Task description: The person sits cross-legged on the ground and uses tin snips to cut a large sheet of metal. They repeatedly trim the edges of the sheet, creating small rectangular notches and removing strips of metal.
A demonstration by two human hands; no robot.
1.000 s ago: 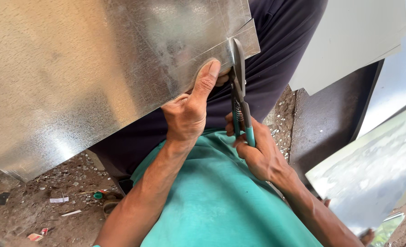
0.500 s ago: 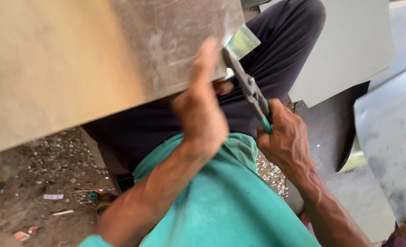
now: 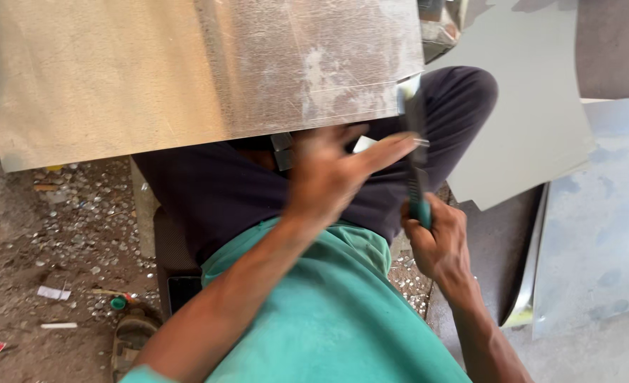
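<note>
- While I sit with the big metal sheet [image 3: 187,71] across my lap, my right hand [image 3: 438,245] is wrapped tight around the teal handles of the tin snips [image 3: 415,167].
- The snips stand nearly upright — handles down in my fist, blades up at the sheet's lower right corner.
- My left hand [image 3: 329,174] is up under the sheet's lower edge, blurred; the fingers [image 3: 389,149] stretch out toward the snips, just beside the blades. I cannot tell whether it grips anything or only rests against the metal.
- The sheet is dull grey, scuffed and scratched, with a paler patch near the corner being cut, and it fills the upper part of my view.
- Below the sheet are my dark trousers [image 3: 222,191] and my green shirt [image 3: 329,312].
- To my right lie more flat sheets [image 3: 534,120] — pale grey ones, overlapping on the ground.
- To my left the dirt floor [image 3: 45,234] is strewn with small shiny metal scraps, bits of paper and a little green cap [image 3: 119,303].
- A worn sandal [image 3: 131,339] sits near that cap, close by my left elbow.
</note>
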